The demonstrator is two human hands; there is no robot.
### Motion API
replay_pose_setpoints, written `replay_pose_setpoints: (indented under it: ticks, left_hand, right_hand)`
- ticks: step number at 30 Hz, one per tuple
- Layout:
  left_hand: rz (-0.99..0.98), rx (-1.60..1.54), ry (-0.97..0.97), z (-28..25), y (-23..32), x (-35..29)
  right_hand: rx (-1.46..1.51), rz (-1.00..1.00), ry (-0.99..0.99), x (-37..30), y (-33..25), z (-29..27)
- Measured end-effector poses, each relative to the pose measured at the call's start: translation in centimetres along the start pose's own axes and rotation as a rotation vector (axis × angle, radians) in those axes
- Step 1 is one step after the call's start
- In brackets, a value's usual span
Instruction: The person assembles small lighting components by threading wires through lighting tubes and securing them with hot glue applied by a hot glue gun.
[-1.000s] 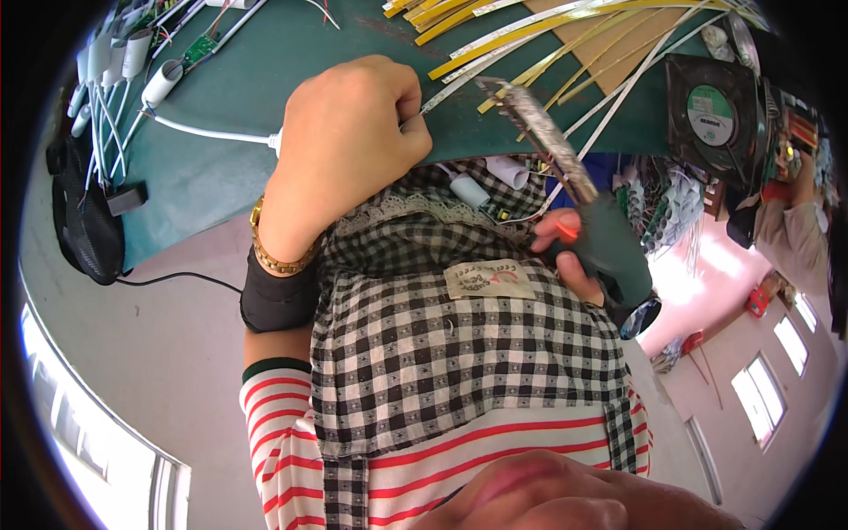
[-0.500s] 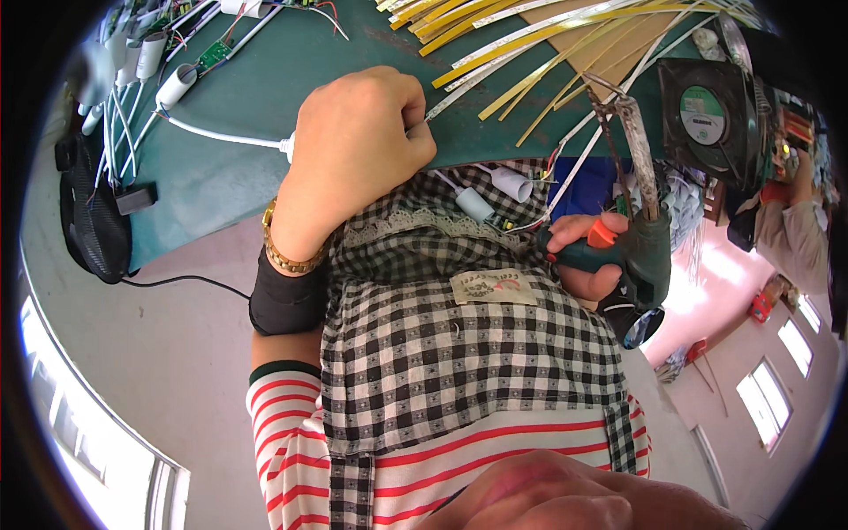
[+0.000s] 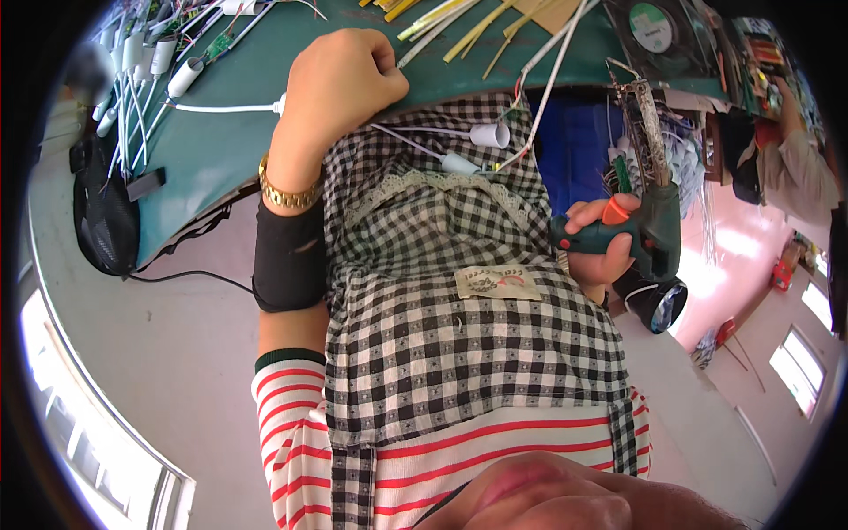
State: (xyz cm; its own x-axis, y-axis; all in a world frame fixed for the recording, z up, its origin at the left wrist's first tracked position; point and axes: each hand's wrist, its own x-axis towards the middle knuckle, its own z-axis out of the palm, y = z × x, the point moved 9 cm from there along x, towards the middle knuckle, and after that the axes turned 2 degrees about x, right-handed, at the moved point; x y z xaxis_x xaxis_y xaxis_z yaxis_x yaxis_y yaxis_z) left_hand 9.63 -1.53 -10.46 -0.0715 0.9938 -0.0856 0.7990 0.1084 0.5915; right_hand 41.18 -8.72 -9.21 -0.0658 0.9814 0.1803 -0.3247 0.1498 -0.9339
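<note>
1. Right hand (image 3: 603,263) first: fingers are curled snug round the handle of a dark green pistol-grip tool (image 3: 658,237), no gap that we can see, w/ a finger right by the orange trigger (image 3: 617,210).
2. So the tool sits in the grip itself. Its metal rod (image 3: 652,132) sticks up and away from the body, prob. so the tip stays off the lap & loose leads, imo.
3. Left hand (image 3: 340,84) is up at the bench edge, back of the hand to us, fingers folded in. Can't tell how tight it's closed or what's inside tbh. A white cable (image 3: 221,109) meets it at the wrist side via a small collar, so we'd guess it's pinning smth there.
4. Between the hands, approx.: two white sleeves (image 3: 490,134) w/ thin leads lie on the checked apron (image 3: 442,336), left of the tool & apart from it. Lap's prob. just a handy rest for them.
5. Further out, on the green bench (image 3: 208,150): yellow & white strips (image 3: 477,34) beyond the left hand, a bunch of sleeved cables (image 3: 141,62) far left, a black fan (image 3: 685,57) past the rod. Prob. all within easy reach, we reckon.
</note>
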Motion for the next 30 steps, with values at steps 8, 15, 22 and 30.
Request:
replay_pose_setpoints:
  ticks: [8,15,22,30]
  left_hand:
    - [-0.064,0.046,-0.071,1.7,-5.4,3.7]
    - [-0.05,0.048,-0.041,2.2,-5.5,2.6]
    - [-0.058,0.026,-0.022,1.3,-2.2,0.1]
    - [0.05,0.006,0.045,-0.1,1.9,-1.6]
  right_hand:
    - [-0.039,0.071,0.017,0.6,3.5,-0.8]
    - [-0.083,0.086,0.083,0.7,4.3,-1.4]
    - [-0.018,-0.014,0.169,2.0,3.9,-1.6]
    - [0.256,-0.016,-0.033,6.3,4.0,0.6]
